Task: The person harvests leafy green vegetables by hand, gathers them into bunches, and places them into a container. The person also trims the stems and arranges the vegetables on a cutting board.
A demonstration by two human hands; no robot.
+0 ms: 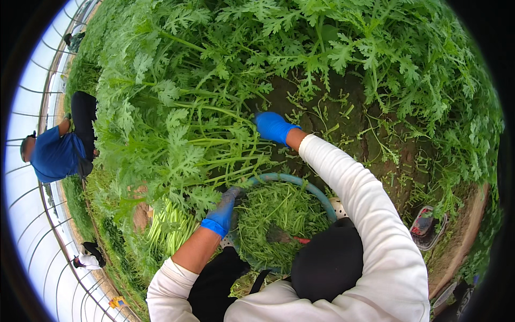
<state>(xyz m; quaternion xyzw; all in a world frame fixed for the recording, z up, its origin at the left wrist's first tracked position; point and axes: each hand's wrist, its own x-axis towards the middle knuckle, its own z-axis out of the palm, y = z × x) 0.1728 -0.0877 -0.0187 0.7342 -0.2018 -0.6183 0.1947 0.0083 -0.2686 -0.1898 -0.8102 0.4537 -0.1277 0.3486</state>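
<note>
My right hand [272, 127], in a blue glove, reaches to the cut edge of tall leafy green plants [225, 112]; its fingers are hidden among the stem bases. My left hand [224, 209], in a soiled blue glove, is at the left rim of a round teal tub [318, 191], its fingers partly hidden. Loose leaves and stems [277, 213] fill the tub, and a tool with a red handle [301, 240] lies on them. To the left of my left hand lies a bundle of pale green cut stems [173, 225].
Dark soil [346, 124] with scattered trimmings lies beyond the tub. A clear plastic container [428, 229] stands at the right. Another person [58, 153] in blue sits at the left; more people are farther off along the greenhouse wall [30, 201].
</note>
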